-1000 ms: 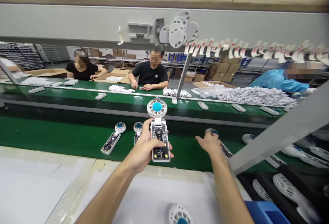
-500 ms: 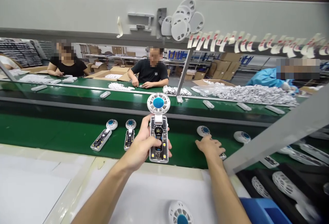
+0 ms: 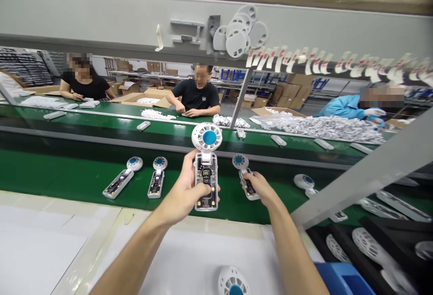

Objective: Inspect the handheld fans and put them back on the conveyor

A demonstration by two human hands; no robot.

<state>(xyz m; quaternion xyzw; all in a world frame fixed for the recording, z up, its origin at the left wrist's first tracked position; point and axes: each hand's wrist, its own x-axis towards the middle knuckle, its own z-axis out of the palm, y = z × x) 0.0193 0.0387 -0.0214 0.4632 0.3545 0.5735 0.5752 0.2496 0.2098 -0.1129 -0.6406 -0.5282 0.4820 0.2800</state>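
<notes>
Scanning from the left: first fan [image 3: 118,183] lies on the green belt [image 3: 50,168], long axis slanting, head away and to the right; second fan [image 3: 156,183] just beside it, axis nearly straight away. Neither touched; left hand is the nearer to both. Left hand [image 3: 184,191] closed round the body of the held fan [image 3: 205,168], thumb across its board, head up, axis near upright, blue centre facing the wearer. Loose fan [image 3: 224,281] below on the white counter [image 3: 189,250], cut off by the lower edge. Right hand [image 3: 263,189] gripping the right fan [image 3: 249,190] at the body's right edge, thumb on top, fingers beneath hidden; whether that fan rests on the belt or is lifted, cannot tell. Its head points away and left of the hand, its tail back toward the counter; held fan lies to its left, a gap between. Far fan [image 3: 304,181] to the right, partly behind the post [image 3: 358,173], apart from the right hand. Writing, same order: white print on a co-worker's black shirt [image 3: 194,94], illegible; digit-like marks on the held fan's board, unclear; red marks on the tags [image 3: 347,64] along the rail, not readable. No brand made out.
</notes>
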